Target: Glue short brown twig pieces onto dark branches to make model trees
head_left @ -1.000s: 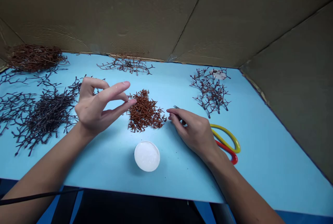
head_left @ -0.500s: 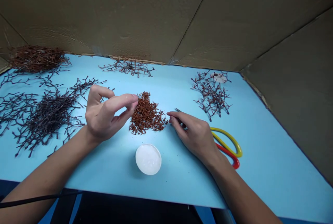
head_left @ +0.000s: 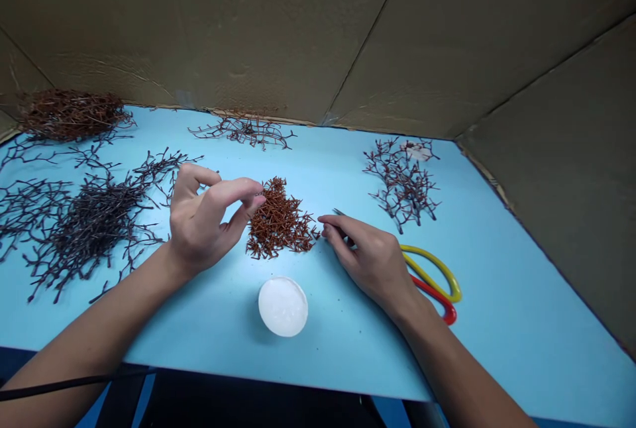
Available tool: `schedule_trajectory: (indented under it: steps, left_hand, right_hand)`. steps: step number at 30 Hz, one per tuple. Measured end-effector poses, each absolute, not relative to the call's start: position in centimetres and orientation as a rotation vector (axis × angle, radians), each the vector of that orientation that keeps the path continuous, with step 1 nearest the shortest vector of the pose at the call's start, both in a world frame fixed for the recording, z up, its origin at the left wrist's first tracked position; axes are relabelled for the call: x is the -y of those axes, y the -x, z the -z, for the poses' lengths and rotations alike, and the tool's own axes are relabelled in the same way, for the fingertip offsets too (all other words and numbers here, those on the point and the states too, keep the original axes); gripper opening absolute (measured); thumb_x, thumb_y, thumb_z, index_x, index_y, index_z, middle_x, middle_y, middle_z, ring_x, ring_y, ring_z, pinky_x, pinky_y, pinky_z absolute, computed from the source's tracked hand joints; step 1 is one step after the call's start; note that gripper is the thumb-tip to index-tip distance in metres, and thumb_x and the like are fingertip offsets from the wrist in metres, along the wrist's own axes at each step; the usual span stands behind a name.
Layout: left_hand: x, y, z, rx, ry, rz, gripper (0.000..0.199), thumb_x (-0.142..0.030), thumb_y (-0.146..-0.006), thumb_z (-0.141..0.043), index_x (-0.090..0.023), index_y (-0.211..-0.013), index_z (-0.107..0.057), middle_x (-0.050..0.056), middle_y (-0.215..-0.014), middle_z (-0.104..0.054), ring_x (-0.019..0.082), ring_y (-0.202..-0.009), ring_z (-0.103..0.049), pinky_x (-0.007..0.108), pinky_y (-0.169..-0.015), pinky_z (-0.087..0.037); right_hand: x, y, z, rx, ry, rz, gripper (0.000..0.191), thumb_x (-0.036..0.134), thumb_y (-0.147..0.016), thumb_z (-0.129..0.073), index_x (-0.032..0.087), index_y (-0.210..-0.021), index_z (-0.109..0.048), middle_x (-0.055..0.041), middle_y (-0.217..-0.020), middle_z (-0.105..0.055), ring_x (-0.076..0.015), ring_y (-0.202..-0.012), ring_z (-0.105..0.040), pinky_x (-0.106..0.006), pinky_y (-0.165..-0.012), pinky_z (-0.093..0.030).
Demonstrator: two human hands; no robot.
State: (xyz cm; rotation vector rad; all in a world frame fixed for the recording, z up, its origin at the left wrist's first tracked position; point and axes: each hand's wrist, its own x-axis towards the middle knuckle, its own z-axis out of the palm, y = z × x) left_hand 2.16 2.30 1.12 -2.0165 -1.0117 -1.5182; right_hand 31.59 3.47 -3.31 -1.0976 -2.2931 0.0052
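Observation:
My left hand (head_left: 203, 219) hovers over the left side of a small pile of short rust-brown twig-like pieces (head_left: 281, 219). Its thumb and index finger form a pinch; whatever may be between the tips is too small to make out. To the right of the pile, my right hand (head_left: 370, 252) rests low on the table with thumb and index finger together, any held thing hidden. Scissors with one yellow and one red handle (head_left: 440, 269) lie partly beneath this hand, and a metal tip shows beyond the fingers. A round white lid-like object (head_left: 283, 307) stands nearer me.
Dark branching stems (head_left: 99, 216) spread across the left. A rust-brown tangle (head_left: 74, 113) sits at the back left corner, thin stems (head_left: 248, 130) at the back. Brown branches (head_left: 405, 183) lie right, partly over a whitish patch. Cardboard walls (head_left: 298, 37) border the blue table (head_left: 511, 322).
My left hand has shifted very slightly to the right, and its thumb and index fingertips look a little further apart. My right hand stays in place.

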Motion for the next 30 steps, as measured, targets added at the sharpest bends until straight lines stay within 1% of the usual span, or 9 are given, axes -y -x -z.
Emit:
schedule_trajectory:
  steps: [3,6,12,16,20,24,28,30]
  left_hand:
    - [-2.35,-2.17,-0.92,1.053,2.035,1.528,0.035,-0.013,-0.088,-0.087,-0.027,-0.114,-0.067,-0.002,-0.075,-0.073,0.021,-0.076,-0.056,0.036,-0.068,-0.051]
    - [-2.4,-2.09,-0.82,1.063,2.026,1.541,0.034,-0.013,-0.088,-0.087,-0.027,-0.113,-0.068,-0.002,-0.075,-0.072,0.021,-0.076,-0.056,0.036,-0.068,-0.05]
    - [-2.58,-2.0,-0.81,1.046,2.052,1.528,0.026,-0.012,-0.086,-0.086,-0.026,-0.095,-0.066,-0.004,-0.074,-0.069,0.019,-0.074,-0.055,0.035,-0.071,-0.047]
    - [-2.56,-2.08,-0.71,1.031,2.067,1.534,0.023,-0.012,-0.088,-0.084,-0.026,-0.094,-0.066,-0.003,-0.073,-0.068,0.019,-0.072,-0.055,0.036,-0.07,-0.046]
    - [-2.42,-2.09,-0.57,1.045,2.04,1.533,0.022,-0.014,-0.088,-0.085,-0.026,-0.093,-0.068,-0.002,-0.071,-0.068,0.02,-0.073,-0.056,0.036,-0.067,-0.044]
    - [-2.48,-1.95,-0.48,1.033,2.037,1.546,0.023,-0.016,-0.089,-0.087,-0.027,-0.1,-0.07,-0.004,-0.071,-0.07,0.02,-0.074,-0.059,0.038,-0.07,-0.044]
    - [-2.87,-1.74,-0.28,0.993,2.099,1.525,0.019,-0.03,-0.097,-0.082,-0.028,-0.112,-0.069,-0.006,-0.064,-0.062,0.019,-0.065,-0.057,0.04,-0.073,-0.044]
    - [-3.07,-1.7,-0.07,0.996,2.141,1.516,0.022,-0.027,-0.1,-0.077,-0.027,-0.118,-0.065,-0.007,-0.065,-0.06,0.017,-0.06,-0.054,0.039,-0.07,-0.042]
  right_hand:
    - [-3.42,-31.6,3.25,2.293,1.092,0.004,0.019,0.02,-0.108,-0.059,0.016,-0.113,-0.077,-0.0066,-0.098,-0.087,-0.0212,-0.078,-0.084,-0.032,-0.07,-0.064]
    - [-3.42,-31.62,3.17,2.29,1.094,0.003,0.019,0.02,-0.109,-0.059,0.016,-0.113,-0.077,-0.0065,-0.097,-0.087,-0.0212,-0.078,-0.084,-0.032,-0.071,-0.064]
    - [-3.48,-31.79,3.27,2.273,1.104,0.016,0.019,0.02,-0.108,-0.059,0.017,-0.113,-0.077,-0.0071,-0.099,-0.087,-0.0217,-0.079,-0.084,-0.032,-0.071,-0.064]
    - [-3.46,-31.86,3.24,2.277,1.101,0.016,0.019,0.02,-0.108,-0.059,0.017,-0.114,-0.077,-0.0071,-0.101,-0.087,-0.0216,-0.081,-0.084,-0.032,-0.074,-0.064]
    - [-3.42,-31.86,3.19,2.275,1.114,0.007,0.02,0.021,-0.109,-0.059,0.018,-0.114,-0.077,-0.0061,-0.101,-0.087,-0.0214,-0.081,-0.084,-0.032,-0.073,-0.065]
    - [-3.38,-31.86,3.18,2.277,1.133,0.007,0.02,0.022,-0.109,-0.058,0.018,-0.114,-0.077,-0.0064,-0.101,-0.088,-0.0219,-0.081,-0.084,-0.033,-0.072,-0.065]
    - [-3.32,-31.89,3.16,2.281,1.163,-0.018,0.022,0.023,-0.109,-0.057,0.02,-0.115,-0.078,-0.0064,-0.103,-0.088,-0.0218,-0.083,-0.085,-0.033,-0.074,-0.066]
    - [-3.31,-31.9,3.15,2.284,1.174,-0.022,0.023,0.023,-0.109,-0.057,0.021,-0.116,-0.078,-0.0066,-0.104,-0.088,-0.0217,-0.083,-0.085,-0.034,-0.074,-0.066]
